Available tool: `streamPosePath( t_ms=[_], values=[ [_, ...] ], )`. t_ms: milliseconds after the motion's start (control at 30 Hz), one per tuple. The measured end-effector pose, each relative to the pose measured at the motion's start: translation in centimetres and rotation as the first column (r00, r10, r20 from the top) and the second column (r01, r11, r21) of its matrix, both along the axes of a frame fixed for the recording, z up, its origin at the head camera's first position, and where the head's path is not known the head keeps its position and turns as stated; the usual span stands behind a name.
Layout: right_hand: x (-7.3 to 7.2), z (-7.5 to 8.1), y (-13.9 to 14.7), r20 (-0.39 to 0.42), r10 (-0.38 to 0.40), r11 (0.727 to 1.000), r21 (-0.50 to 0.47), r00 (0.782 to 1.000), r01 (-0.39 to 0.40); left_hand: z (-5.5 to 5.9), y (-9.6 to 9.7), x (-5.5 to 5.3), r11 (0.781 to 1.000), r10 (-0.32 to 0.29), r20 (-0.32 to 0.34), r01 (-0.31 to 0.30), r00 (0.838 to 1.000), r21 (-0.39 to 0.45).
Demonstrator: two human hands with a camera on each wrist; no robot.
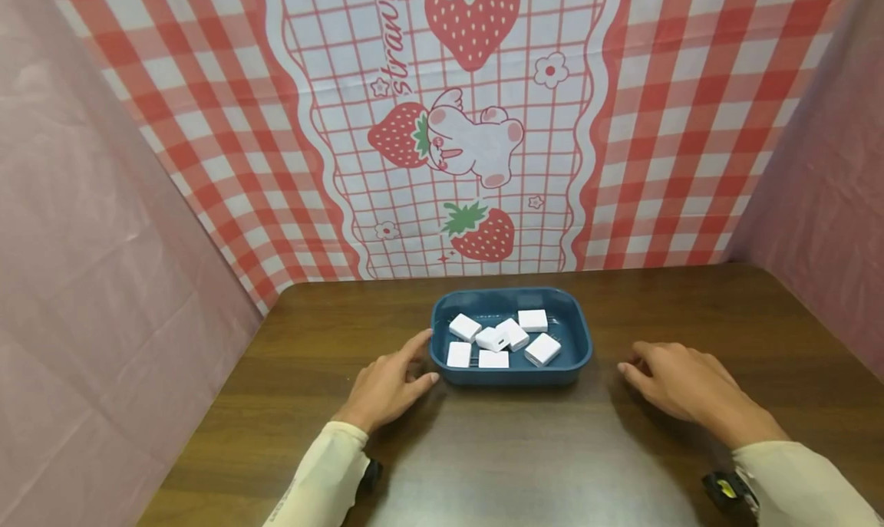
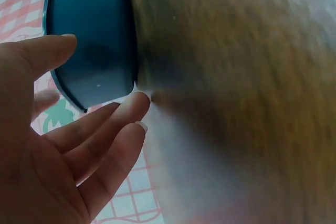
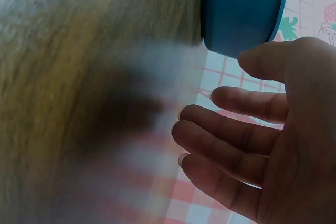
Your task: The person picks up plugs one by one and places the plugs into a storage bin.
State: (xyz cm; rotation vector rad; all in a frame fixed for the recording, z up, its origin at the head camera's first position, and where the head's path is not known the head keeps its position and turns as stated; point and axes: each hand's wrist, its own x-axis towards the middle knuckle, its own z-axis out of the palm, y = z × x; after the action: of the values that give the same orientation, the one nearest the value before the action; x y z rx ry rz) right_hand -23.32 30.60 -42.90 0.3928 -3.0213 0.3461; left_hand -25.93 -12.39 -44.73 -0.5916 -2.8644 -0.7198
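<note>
A dark blue rectangular bin (image 1: 511, 377) stands near the table's far edge. In it lie several white charger plugs (image 1: 542, 350), some with metal prongs showing and one with a port slot facing up. My left hand (image 1: 384, 389) is at the bin's left end, index fingertip and thumb right at its wall. In the left wrist view the thumb (image 2: 52, 51) overlaps the blue wall, and the other fingers are loosely bent. My right hand (image 1: 684, 381) is over the table to the right of the bin, a gap away from it, with relaxed fingers (image 3: 231, 145) and nothing held.
The brown wooden table (image 1: 483, 450) extends around the bin. Behind it hangs a red and white checked cloth (image 1: 663, 128) with strawberry prints. Pink curtains (image 1: 103, 243) close off both sides. Each wrist wears a dark strap, seen on the right one as a black device (image 1: 725, 487).
</note>
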Motion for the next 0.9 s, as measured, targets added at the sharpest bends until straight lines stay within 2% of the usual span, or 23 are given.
streamPosePath(
  t_ms=[100,200,400,567,733,900],
  values=[
    [0.1,-0.1,0.3,-0.002,-0.004,1.000,-0.001,1.000,0.004,-0.2,0.4,-0.2,0.999,-0.042,-0.020,0.042,0.999,-0.002],
    [0.2,0.0,0.4,0.006,-0.007,1.000,-0.003,1.000,0.007,-0.3,0.9,-0.3,0.998,-0.060,-0.028,0.060,0.998,0.017],
    [0.6,-0.4,0.6,0.011,-0.007,1.000,-0.019,1.000,0.007,-0.3,1.8,-0.8,0.996,-0.063,-0.028,0.065,0.998,0.064],
    [0.9,-0.7,0.9,-0.010,-0.007,1.000,-0.014,1.000,0.007,-0.1,2.4,-1.1,0.996,-0.072,-0.018,0.073,0.997,0.058],
    [1.2,-0.3,0.9,-0.017,-0.013,1.000,-0.021,1.000,0.013,0.3,3.5,-1.3,0.995,-0.084,-0.006,0.084,0.996,0.049],
    [1.8,0.4,0.4,0.000,0.020,0.996,-0.084,1.000,-0.020,0.3,4.6,-1.4,0.995,-0.093,0.001,0.093,0.996,0.036]
  ],
)
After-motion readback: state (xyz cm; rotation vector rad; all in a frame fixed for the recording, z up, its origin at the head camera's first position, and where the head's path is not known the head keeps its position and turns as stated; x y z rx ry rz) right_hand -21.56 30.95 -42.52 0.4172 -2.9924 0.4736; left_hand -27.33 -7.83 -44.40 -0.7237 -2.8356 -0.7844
